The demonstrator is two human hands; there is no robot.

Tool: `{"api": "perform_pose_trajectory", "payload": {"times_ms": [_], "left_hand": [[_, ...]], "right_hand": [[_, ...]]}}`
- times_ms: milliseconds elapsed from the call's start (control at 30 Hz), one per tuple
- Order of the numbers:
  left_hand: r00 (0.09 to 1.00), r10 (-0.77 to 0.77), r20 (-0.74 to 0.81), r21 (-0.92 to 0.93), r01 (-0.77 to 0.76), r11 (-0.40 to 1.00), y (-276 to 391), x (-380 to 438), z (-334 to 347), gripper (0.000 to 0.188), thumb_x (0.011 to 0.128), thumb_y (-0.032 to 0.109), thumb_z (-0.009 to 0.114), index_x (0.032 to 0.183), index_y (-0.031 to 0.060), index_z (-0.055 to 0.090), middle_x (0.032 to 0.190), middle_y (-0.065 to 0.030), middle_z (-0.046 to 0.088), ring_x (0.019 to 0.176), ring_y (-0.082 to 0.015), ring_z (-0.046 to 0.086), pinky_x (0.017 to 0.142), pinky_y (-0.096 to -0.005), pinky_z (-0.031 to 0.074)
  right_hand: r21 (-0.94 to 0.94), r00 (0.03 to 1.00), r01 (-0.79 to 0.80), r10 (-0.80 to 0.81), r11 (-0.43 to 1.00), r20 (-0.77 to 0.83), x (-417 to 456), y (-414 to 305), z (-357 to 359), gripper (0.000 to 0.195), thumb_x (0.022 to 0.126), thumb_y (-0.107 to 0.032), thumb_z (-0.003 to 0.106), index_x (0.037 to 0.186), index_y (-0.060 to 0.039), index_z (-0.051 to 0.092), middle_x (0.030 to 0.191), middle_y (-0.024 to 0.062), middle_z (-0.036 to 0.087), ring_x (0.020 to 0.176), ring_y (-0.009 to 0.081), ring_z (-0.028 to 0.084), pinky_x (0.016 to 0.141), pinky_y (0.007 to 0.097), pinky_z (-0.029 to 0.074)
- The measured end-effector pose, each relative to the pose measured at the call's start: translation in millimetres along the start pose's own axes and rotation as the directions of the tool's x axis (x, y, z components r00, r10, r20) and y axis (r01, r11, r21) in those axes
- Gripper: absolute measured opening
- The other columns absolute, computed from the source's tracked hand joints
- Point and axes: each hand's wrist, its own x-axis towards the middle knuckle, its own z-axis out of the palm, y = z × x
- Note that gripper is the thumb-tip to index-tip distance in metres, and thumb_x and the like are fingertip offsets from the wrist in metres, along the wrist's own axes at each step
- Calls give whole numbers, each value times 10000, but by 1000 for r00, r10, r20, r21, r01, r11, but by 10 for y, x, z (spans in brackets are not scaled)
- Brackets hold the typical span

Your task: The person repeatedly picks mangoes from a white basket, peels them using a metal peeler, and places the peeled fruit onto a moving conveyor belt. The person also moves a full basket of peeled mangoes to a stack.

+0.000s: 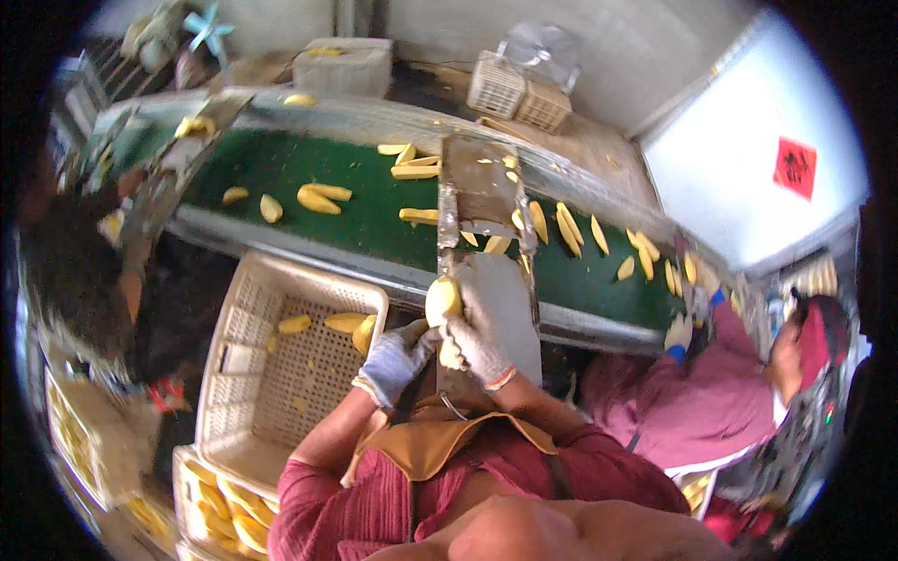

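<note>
My gloved right hand (477, 347) is closed around peeled yellow fruit (443, 301), which looks like mango. Yellow flesh shows both above and below its fingers; whether this is one piece or two is unclear. My gloved left hand (396, 361) meets it from the left, fingertips against the fruit's side. Blur hides how firmly the left fingers grip and whether a blade is between the hands. Both hands are over the near end of a pale board (501, 308). Beyond them, a wet metal chute or tray (480, 172) bridges the green conveyor belt (365, 242).
Left of me, a perforated plastic crate (238, 365) holds a few yellow pieces; a fuller crate (228, 508) stands below it. Cut slices (568, 231) lie along the belt. A co-worker (687, 393) in a red cap reaches over the belt at right. Another person (77, 273) works at far left.
</note>
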Motion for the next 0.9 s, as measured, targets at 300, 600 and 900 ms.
{"api": "perform_pose_trajectory", "payload": {"times_ms": [300,600,900], "left_hand": [[972,-61,-228,-616,-96,782,-497,2685,-290,636,1089,603,705,1477,99,708,1106,-56,770,959,-184,691,870,-389,563],[937,33,349,-845,300,443,-1263,4443,334,757,1129,644,428,1662,117,534,1641,-144,599,1493,-382,567,1291,-554,419],[881,-67,468,-766,442,467,-1637,4571,433,733,1114,633,471,1597,91,575,1566,-161,653,1421,-399,625,1241,-580,473]], "right_hand": [[-983,859,38,-508,178,-59,-366,273,-856,550,978,-236,722,1512,-118,665,1542,160,626,1417,384,598,1218,547,465],[-993,664,-28,-740,116,-106,2292,230,-1369,482,1016,-429,712,1327,-62,739,1396,186,677,1374,380,609,1217,612,374],[-996,682,-60,-726,58,-84,1839,402,-1351,580,961,-324,751,1471,-64,656,1469,167,612,1349,383,599,1176,546,459]]}}
